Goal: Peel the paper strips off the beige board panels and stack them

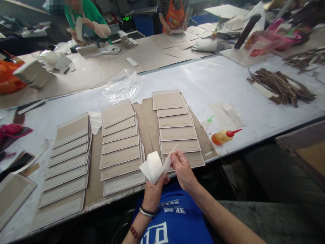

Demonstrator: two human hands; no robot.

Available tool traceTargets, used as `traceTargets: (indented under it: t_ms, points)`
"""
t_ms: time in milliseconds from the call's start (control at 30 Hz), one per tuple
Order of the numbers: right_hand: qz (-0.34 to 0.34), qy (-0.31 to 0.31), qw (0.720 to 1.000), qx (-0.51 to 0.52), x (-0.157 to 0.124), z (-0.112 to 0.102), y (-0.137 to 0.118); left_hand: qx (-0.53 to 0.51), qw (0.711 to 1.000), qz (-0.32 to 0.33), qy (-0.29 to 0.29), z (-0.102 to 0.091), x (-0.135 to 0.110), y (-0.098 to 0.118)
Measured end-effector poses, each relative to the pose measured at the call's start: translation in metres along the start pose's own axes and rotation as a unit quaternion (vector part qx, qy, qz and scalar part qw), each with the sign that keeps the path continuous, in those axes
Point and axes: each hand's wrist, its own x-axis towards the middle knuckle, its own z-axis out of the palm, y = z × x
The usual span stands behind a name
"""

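Note:
My left hand [153, 194] grips a small fan of white paper slips [153, 166] just off the table's near edge. My right hand [182, 167] pinches the rightmost slip of that fan at its upper end. In front of my hands lie three overlapping columns of beige cards with white borders: a left column [67, 162], a middle column [119, 145] and a right column [176, 127], all on brown cardboard [148, 122]. An orange glue bottle [223, 136] with a red nozzle lies on its side to the right of the cards.
A crumpled clear plastic bag [122, 86] lies behind the cards. A pile of brown strips [281, 88] sits at the far right. Two other people [87, 23] [174, 15] work at the table's far side, among stacks of white boxes [33, 73].

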Motion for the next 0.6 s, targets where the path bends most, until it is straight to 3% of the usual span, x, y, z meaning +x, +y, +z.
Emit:
traceTargets:
  t_ms: [67, 133, 200, 267, 333, 433, 600]
  points:
    - [0.003, 0.029, 0.998, 0.055, 0.004, -0.009, -0.019, 0.073, 0.995, 0.049, -0.047, -0.010, -0.001, -0.012]
    - [0.003, 0.034, 0.998, 0.050, 0.007, -0.023, -0.037, 0.187, 0.968, 0.155, -0.058, -0.024, -0.002, -0.025]
    - [0.025, 0.014, 0.999, -0.026, 0.006, -0.040, -0.045, 0.311, 0.902, 0.296, -0.046, -0.038, -0.002, -0.036]
    - [0.065, -0.025, 0.984, -0.166, 0.004, -0.055, -0.041, 0.391, 0.826, 0.401, -0.056, -0.049, -0.003, -0.044]
    - [0.081, -0.083, 0.938, -0.326, 0.002, -0.066, -0.027, 0.433, 0.771, 0.456, -0.099, -0.054, -0.002, -0.048]
    - [0.070, -0.176, 0.851, -0.489, 0.006, -0.076, 0.002, 0.474, 0.716, 0.494, -0.135, -0.054, 0.004, -0.050]
    - [0.091, -0.227, 0.784, -0.570, 0.031, -0.078, 0.028, 0.465, 0.711, 0.515, -0.113, -0.044, 0.019, -0.058]
